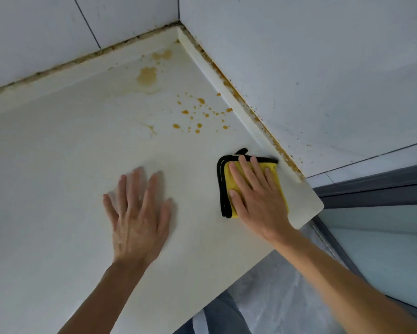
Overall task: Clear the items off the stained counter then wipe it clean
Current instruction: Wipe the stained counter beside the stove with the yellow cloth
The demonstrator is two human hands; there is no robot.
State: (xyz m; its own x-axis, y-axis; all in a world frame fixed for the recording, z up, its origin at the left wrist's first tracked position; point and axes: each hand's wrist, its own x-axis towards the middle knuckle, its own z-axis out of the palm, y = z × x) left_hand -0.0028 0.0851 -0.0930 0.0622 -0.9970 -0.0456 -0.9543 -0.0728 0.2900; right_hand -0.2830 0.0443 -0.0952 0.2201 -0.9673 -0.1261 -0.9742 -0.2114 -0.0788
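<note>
Head view, looking down on a cream-white counter (70, 145) set into a corner of pale tiled walls (311, 56).

Right hand (255, 196): flat, palm down, fingers extended and slightly spread, pressing on a folded yellow cloth (276, 175) with a black edge. No grip; the fingers are not curled around the cloth, which lies between palm and counter surface. The black edge shows along the left side and top of the cloth, past the fingertips. The cloth sits near the counter's right end, just beside the raised lip (239, 102) that runs along the right-hand wall, and close to the rounded front corner of the counter.

Left hand (137, 218): also flat and fully spread, palm down, resting directly on bare counter surface. It holds nothing. Its outline is slightly blurred. It lies to the left of the cloth, apart from it, with a strip of bare counter between the two hands.

Stains: a cluster of orange droplets (198, 116) lies beyond the right hand's fingertips, toward the back corner, apart from the cloth. Further back is a larger, paler yellow-brown patch (147, 75) and another smear (163, 54) nearer the corner. A faint streak (149, 128) lies left of the droplets. Brown grime lines the seam (251, 109) where the lip meets the right wall (similar dark residue follows the back wall joint).

Surface near both hands looks comparatively clean.
</note>
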